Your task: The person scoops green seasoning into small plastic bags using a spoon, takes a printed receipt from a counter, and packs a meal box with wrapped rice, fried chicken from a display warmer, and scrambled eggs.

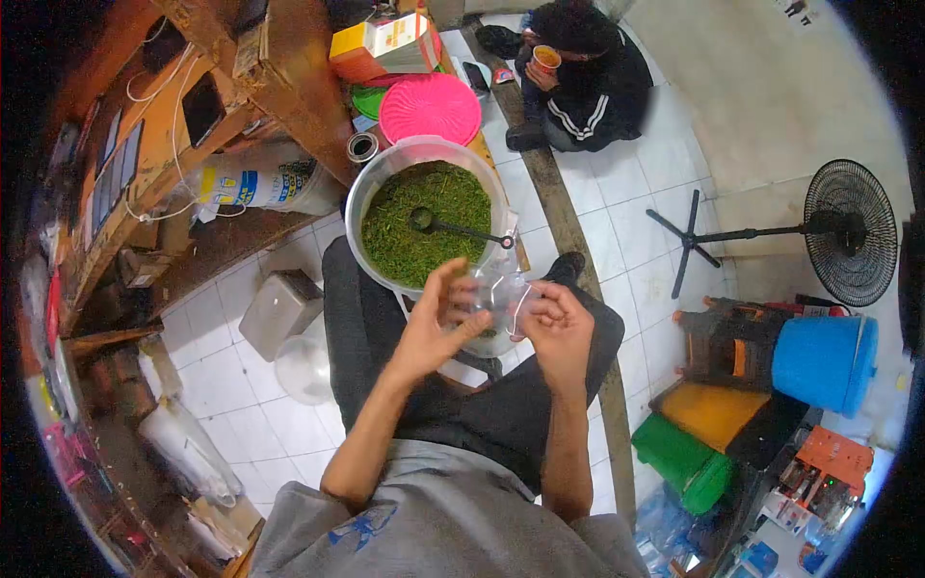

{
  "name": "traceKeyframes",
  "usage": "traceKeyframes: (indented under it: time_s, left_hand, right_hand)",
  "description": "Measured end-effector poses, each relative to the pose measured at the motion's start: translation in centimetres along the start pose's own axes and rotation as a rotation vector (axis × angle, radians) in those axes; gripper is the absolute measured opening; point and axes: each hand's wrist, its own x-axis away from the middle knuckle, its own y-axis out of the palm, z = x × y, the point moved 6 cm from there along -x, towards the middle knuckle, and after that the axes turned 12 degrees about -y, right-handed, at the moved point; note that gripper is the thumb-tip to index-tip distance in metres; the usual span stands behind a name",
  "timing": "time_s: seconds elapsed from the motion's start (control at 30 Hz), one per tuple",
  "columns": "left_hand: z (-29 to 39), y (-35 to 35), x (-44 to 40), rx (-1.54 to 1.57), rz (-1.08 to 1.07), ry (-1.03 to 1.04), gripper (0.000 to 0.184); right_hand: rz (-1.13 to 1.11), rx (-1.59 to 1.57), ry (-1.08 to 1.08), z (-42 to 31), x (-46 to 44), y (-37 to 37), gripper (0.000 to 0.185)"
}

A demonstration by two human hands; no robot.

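Between my knees stands a translucent tub full of chopped green leaves. A dark long-handled scoop lies on the leaves, its handle reaching toward the right rim. My right hand is closed, thumb and fingers pinching a clear plastic bag just below the tub. My left hand is beside the bag with fingers spread and somewhat blurred by motion; whether its fingertips touch the plastic is unclear. Below the hands, partly hidden, is a clear container.
A pink lid and a yellow-and-red box are beyond the tub. Another person sits at the back holding a cup. A fan, a blue bucket and a green bin stand right; wooden shelves left.
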Motion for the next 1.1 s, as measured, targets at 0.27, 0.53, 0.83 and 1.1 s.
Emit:
traceKeyframes:
  time_s: [0.27, 0.53, 0.83, 1.1]
  left_hand:
    - [2.0, -2.0, -0.3, -0.320, -0.018, -0.023, 0.048]
    - [6.8, -1.1, 1.7, -0.961, -0.006, 0.420, 0.075]
    - [4.6, -6.4, 2.3, -0.813, 0.114, 0.380, 0.059]
    - [4.8, -15.1, 4.6, -0.768, 0.448, 0.242, 0.064]
  right_hand:
    - [-0.129, -0.039, -0.096, 0.1, -0.4, 0.2, 0.018]
    - [-0.465, 0.480, -0.080, -2.7, -0.8, 3.3, 0.031]
    - [-0.580, 0.634, -0.259, -3.6, -5.5, 9.4, 0.022]
    - [-0.870, 1.339, -0.541, 6.0, -11.4, 14.5, 0.017]
